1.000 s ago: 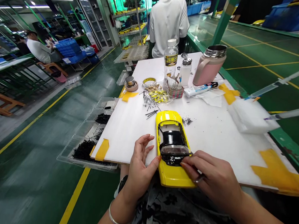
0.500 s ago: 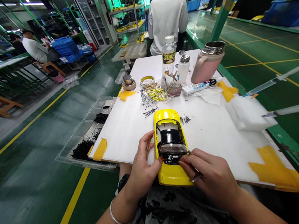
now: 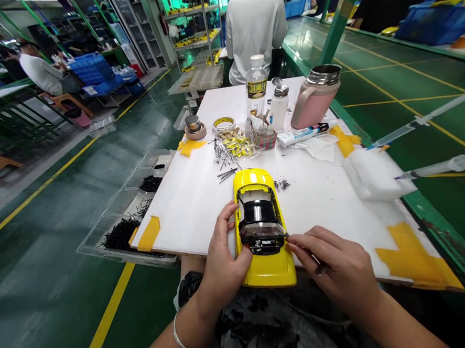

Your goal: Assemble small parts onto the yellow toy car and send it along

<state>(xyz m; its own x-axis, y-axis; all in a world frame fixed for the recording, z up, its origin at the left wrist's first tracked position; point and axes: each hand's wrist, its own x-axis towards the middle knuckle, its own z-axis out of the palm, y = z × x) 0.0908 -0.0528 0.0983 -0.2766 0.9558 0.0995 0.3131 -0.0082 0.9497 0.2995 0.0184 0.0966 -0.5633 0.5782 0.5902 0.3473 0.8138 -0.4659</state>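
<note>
A yellow model car body [image 3: 271, 271] with a black roof [image 3: 258, 211] lies at the table's near edge, its front toward me. My left hand [image 3: 227, 255] grips it along the left side, thumb on the dark windshield base. A clear windshield [image 3: 263, 230] sits ahead of the roof. Beside the windshield's right corner, my right hand [image 3: 329, 258] is closed in a pinch, thumb and forefinger together. What the fingertips pinch is too small to make out. Something dark also shows among its lower fingers.
Thin black pins [image 3: 227, 175], a bag of yellow parts [image 3: 238, 145] and black crumbs [image 3: 282, 184] lie beyond the car. Behind stand a bottle [image 3: 255, 89] and a pink mug [image 3: 314, 100]. Syringes [image 3: 441, 167] rest on white foam at right; a tray [image 3: 90, 244] of black parts sits left.
My right hand has drawn back slightly from the windshield base to the right corner, its fingertips still close to the car. My left hand keeps its grip. The whole view has shifted slightly.
</note>
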